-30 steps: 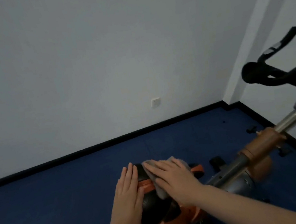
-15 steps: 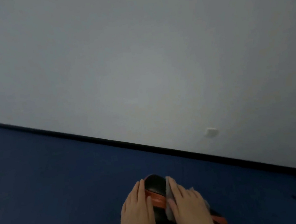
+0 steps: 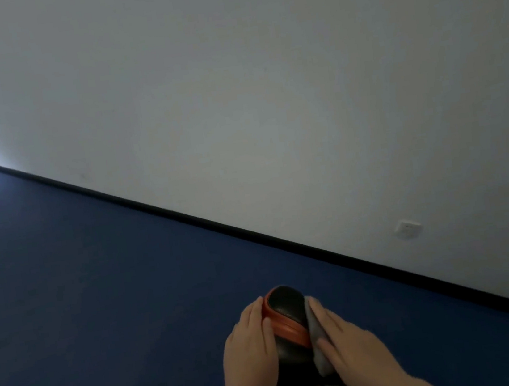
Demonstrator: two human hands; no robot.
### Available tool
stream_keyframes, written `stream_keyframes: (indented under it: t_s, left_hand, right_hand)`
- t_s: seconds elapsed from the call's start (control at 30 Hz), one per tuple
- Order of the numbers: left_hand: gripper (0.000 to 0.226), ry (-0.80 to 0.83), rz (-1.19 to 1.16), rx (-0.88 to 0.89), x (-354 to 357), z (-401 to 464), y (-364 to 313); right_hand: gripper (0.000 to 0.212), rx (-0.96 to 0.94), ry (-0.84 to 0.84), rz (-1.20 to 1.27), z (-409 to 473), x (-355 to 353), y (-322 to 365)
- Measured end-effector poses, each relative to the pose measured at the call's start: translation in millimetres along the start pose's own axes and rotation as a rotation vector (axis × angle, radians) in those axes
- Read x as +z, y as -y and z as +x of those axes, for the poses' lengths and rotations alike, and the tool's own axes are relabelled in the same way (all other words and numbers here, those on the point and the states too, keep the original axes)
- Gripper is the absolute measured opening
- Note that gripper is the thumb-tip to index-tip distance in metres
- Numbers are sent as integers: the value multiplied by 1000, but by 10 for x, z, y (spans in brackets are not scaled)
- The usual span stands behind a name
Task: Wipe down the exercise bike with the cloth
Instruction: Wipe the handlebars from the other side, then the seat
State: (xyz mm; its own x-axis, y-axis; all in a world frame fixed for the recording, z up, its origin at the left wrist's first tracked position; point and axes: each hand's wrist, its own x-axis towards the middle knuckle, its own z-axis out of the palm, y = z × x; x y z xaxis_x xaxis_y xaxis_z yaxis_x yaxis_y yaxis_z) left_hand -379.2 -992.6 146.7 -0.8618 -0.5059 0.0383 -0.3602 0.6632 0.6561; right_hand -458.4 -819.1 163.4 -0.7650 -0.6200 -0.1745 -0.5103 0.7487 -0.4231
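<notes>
Saddle (image 3: pixel 289 334): black with orange trim, at the bottom edge of the view, above the blue floor (image 3: pixel 100 310).
Left hand (image 3: pixel 250 352): lay flat, fingers straight, against the saddle's left side.
Right hand (image 3: pixel 351 345): pressed the cloth (image 3: pixel 317 333) with straight fingers onto the saddle's right side.
Wall (image 3: pixel 234 98): white, with a socket (image 3: pixel 408 228).

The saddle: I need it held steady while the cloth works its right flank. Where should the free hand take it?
Probably the left flank of the saddle, coming in from the left, as the left hand does now, flat-fingered. The saddle is narrow there, so it braces against the right hand pressing the cloth opposite.
</notes>
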Motion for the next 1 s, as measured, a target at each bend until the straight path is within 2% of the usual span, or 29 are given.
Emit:
stream_keyframes:
  t_s: [0.07,0.17,0.23,0.3,0.37,0.43,0.47,0.6,0.7,0.77,0.83,0.9,1.0]
  left_hand:
    - [46,3,-4,-7,6,13,-10]
    - [44,-17,-23,-6,20,15,-8]
    - [42,-41,-46,-13,43,17,14]
    - [39,-62,-89,-25,67,6,18]
    - [36,-71,-152,-80,67,-16,11]
    - [36,-67,-203,-136,71,-14,23]
    - [36,-62,-211,-150,70,-10,23]
    - [37,-39,-184,-143,72,33,-9]
    - [40,16,-204,-155,52,-21,33]
    - [40,68,-219,-134,12,-80,108]
    - [41,120,-159,-94,-46,-132,178]
    - [44,167,-125,-107,-97,-143,220]
    - [46,208,-181,-155,-140,-184,216]
  right_hand:
    - [61,58,74,26,-65,-69,-177]
    - [60,99,158,-125,185,-34,-183]
    - [53,156,112,-92,457,-10,84]
    - [49,106,13,-46,602,16,282]
    - [50,-27,-44,-29,537,68,308]
    - [55,-170,39,-43,362,88,169]
    - [57,-183,85,-7,303,56,78]
    - [46,-27,141,77,551,-60,94]
    - [37,83,90,-66,917,-55,507]
    - [43,13,54,-113,956,19,626]
    - [54,-165,25,-167,845,119,562]
    - [52,-220,-7,-98,807,114,450]
    - [41,17,75,64,960,-43,483]
